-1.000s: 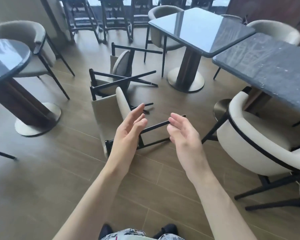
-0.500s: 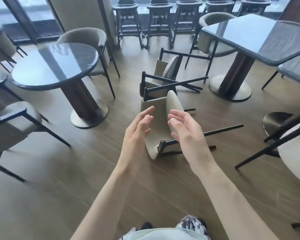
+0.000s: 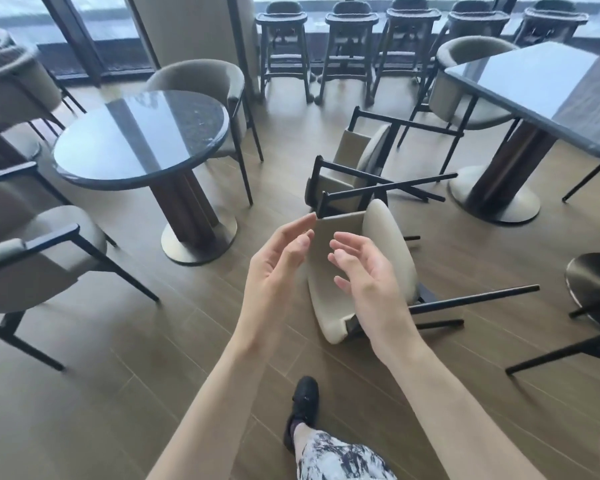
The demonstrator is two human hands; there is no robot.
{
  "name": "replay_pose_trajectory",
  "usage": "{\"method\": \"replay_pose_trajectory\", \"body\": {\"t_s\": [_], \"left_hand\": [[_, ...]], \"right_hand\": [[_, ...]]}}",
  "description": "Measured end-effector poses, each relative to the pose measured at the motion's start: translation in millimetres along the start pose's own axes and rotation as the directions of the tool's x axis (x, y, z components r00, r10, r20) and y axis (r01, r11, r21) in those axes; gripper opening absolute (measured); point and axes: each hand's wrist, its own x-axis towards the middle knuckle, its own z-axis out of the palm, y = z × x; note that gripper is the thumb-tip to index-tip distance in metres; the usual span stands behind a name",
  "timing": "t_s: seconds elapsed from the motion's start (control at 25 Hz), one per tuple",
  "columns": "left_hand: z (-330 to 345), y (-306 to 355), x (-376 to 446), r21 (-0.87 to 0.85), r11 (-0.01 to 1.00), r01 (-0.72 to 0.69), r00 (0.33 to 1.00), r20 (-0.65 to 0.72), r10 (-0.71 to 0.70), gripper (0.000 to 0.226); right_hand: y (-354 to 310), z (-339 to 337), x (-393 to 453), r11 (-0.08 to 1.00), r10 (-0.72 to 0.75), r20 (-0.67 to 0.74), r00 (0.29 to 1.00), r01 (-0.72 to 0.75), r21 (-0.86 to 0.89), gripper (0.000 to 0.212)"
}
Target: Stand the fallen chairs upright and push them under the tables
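Two beige chairs are seen lying on their sides on the wooden floor. The nearer fallen chair (image 3: pixel 388 258) lies just past centre, black legs pointed toward 3 o'clock; the farther fallen chair (image 3: pixel 357 161) lies touching it at 12 o'clock. The left hand (image 3: pixel 278 268) and right hand (image 3: pixel 368 282) are held above the nearer chair, palms facing, fingers relaxed and spread, nothing gripped. A round table (image 3: pixel 94 147) is placed at 10 o'clock, a rectangular table (image 3: pixel 520 74) at 2 o'clock.
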Motion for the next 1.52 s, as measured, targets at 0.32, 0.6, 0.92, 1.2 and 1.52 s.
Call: {"method": "replay_pose_trajectory", "body": {"t_s": [0.32,0.6,0.92,1.2,1.52], "left_hand": [[-44.7,4.8,133.1,0.013,0.999,0.044,0.999,0.024,-0.044,0.036],[-41.1,4.0,216.0,-0.089,0.995,0.039,0.999,0.037,-0.035,0.031],[5.2,-22.5,305.7,-0.208,0.967,0.147,0.957,0.277,-0.086,0.029],[27.6,-44.9,399.5,-0.166,0.956,0.243,0.83,0.546,-0.116,0.027],[3.6,-68.0,519.4,0.002,0.953,0.302,0.709,0.669,-0.226,0.026]], "right_hand": [[-15.3,59.7,125.0,0.998,0.017,-0.034,0.999,-0.015,0.064,0.025],[-27.2,71.8,206.1,0.996,0.035,-0.073,0.997,-0.029,0.081,0.036],[-23.7,37.3,269.3,0.998,0.037,-0.322,0.946,-0.017,0.064,0.023],[-11.3,37.4,353.9,0.99,0.05,-0.592,0.804,0.039,0.137,0.023],[-10.0,100.7,473.0,0.949,0.154,-0.734,0.661,0.108,0.296,0.029]]}}
